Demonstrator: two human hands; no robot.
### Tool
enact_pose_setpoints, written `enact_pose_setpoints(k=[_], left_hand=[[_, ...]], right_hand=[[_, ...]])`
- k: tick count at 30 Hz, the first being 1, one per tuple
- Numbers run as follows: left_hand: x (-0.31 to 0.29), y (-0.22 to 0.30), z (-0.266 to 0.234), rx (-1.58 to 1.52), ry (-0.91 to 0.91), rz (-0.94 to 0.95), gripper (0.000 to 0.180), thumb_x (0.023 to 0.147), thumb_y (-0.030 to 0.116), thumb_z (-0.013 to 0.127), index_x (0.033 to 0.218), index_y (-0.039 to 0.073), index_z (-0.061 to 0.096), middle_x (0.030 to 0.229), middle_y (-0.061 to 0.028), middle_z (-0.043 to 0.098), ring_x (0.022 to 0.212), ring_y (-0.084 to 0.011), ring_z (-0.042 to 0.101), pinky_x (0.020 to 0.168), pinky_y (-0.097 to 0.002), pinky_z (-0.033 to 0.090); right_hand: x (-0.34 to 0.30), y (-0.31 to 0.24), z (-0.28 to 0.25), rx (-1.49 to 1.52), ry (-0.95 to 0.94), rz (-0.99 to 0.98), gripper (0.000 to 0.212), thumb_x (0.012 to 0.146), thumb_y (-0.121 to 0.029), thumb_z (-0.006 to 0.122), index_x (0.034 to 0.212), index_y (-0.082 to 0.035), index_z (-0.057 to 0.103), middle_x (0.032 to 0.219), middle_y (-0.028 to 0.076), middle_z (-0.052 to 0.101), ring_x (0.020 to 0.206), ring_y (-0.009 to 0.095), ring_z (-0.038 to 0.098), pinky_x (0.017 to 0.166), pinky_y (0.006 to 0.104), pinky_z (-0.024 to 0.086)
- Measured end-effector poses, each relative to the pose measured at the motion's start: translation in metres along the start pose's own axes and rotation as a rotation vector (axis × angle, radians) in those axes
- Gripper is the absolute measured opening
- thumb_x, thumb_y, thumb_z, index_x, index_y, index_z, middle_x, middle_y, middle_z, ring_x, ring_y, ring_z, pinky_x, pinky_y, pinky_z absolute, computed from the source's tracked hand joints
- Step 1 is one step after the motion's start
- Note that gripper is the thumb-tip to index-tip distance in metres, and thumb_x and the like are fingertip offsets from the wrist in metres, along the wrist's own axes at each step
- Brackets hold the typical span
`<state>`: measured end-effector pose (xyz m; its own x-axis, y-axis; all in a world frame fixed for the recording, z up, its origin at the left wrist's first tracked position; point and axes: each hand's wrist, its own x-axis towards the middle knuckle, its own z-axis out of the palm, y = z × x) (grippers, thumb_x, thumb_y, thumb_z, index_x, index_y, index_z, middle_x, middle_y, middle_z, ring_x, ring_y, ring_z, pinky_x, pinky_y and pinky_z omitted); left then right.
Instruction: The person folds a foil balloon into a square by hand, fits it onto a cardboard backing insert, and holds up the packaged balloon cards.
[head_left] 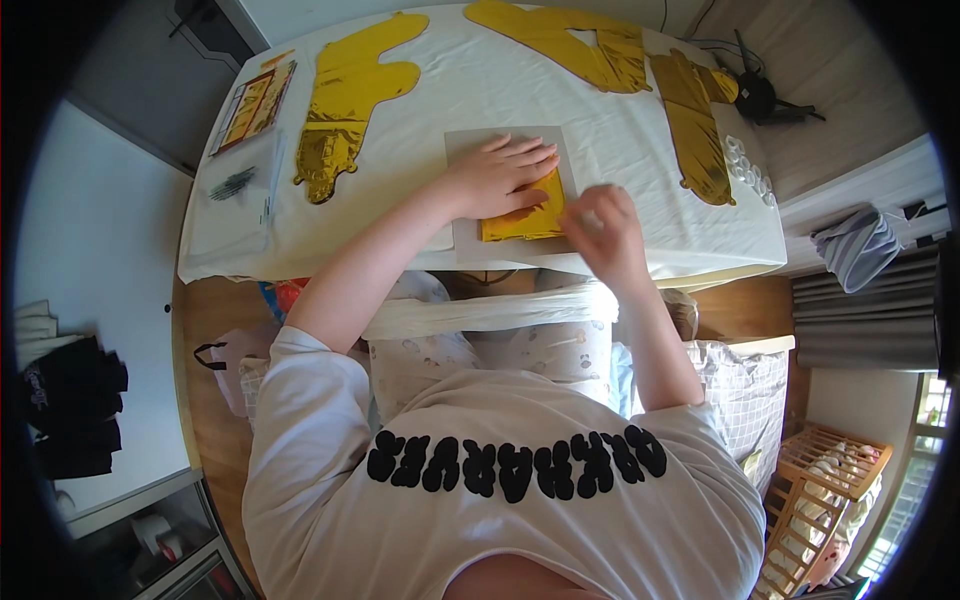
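A folded gold foil balloon (527, 222) rests on a grey flat sheet (467, 240) near the table's front edge. My left hand (503, 178) lies flat across its upper left part, fingers stretched out to the right, hiding much of the foil. Just beside the foil's right edge is my right hand (606, 228), its fingers curled and smeared by motion. Whether it pinches anything is hidden. Flat gold foil balloons lie farther back: one on the left (350, 95), one at the back (575, 50) and one on the right (692, 125).
The table (400, 240) has a white cloth. On its left lie printed packets (258, 105) and a clear bag with dark thin pieces (233, 183). Small white rolls (750, 170) sit at the right edge, near a black device with antennas (757, 95).
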<state>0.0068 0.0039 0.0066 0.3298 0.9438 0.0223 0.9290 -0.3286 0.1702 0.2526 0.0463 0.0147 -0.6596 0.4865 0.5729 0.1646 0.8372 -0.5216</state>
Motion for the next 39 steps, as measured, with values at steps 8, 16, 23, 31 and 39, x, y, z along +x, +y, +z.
enact_pose_setpoints(k=[8,16,23,31,39], left_hand=[[0.001,-0.005,0.012,-0.023,0.061,0.013,0.064,0.107,0.055,0.034,0.160,0.018,0.034,0.168,-0.0014,0.028,0.155,-0.0202,0.024,0.127,-0.0462,0.016],[0.001,-0.003,0.012,-0.046,0.080,0.020,0.069,0.106,0.060,0.030,0.160,0.017,0.033,0.167,-0.0012,0.029,0.155,-0.0194,0.023,0.128,-0.0462,0.015],[0.000,-0.001,0.008,0.006,0.064,-0.004,0.069,0.106,0.060,0.030,0.161,0.019,0.031,0.168,-0.0010,0.027,0.156,-0.0200,0.021,0.128,-0.0449,0.014],[0.002,0.000,0.004,0.001,0.040,-0.014,0.073,0.104,0.065,0.031,0.161,0.019,0.031,0.168,-0.0008,0.026,0.156,-0.0187,0.020,0.128,-0.0440,0.012],[-0.001,-0.005,0.009,-0.060,0.072,0.014,0.082,0.101,0.072,0.026,0.160,0.016,0.033,0.168,-0.0012,0.028,0.156,-0.0191,0.021,0.128,-0.0463,0.012]], right_hand=[[-0.016,-0.026,0.020,-0.303,0.013,-0.124,0.017,0.075,-0.016,0.086,0.089,-0.016,0.077,0.099,-0.001,0.063,0.093,0.023,0.059,0.084,0.0381,0.043],[-0.032,-0.025,0.041,-0.427,0.160,-0.154,0.019,0.077,-0.017,0.084,0.093,-0.015,0.075,0.100,-0.001,0.062,0.097,0.022,0.059,0.086,0.0379,0.041],[-0.029,-0.035,0.056,-0.418,0.237,-0.005,0.016,0.081,-0.012,0.080,0.094,-0.013,0.071,0.101,0.001,0.064,0.098,0.024,0.059,0.088,0.0396,0.041],[-0.027,-0.043,0.062,-0.388,0.290,0.114,0.015,0.081,-0.011,0.080,0.091,-0.012,0.070,0.094,0.002,0.067,0.091,0.024,0.063,0.086,0.0378,0.044],[-0.028,-0.040,0.042,-0.335,0.149,-0.028,0.015,0.079,-0.015,0.083,0.089,-0.011,0.073,0.106,0.001,0.070,0.100,0.025,0.064,0.087,0.0391,0.047]])
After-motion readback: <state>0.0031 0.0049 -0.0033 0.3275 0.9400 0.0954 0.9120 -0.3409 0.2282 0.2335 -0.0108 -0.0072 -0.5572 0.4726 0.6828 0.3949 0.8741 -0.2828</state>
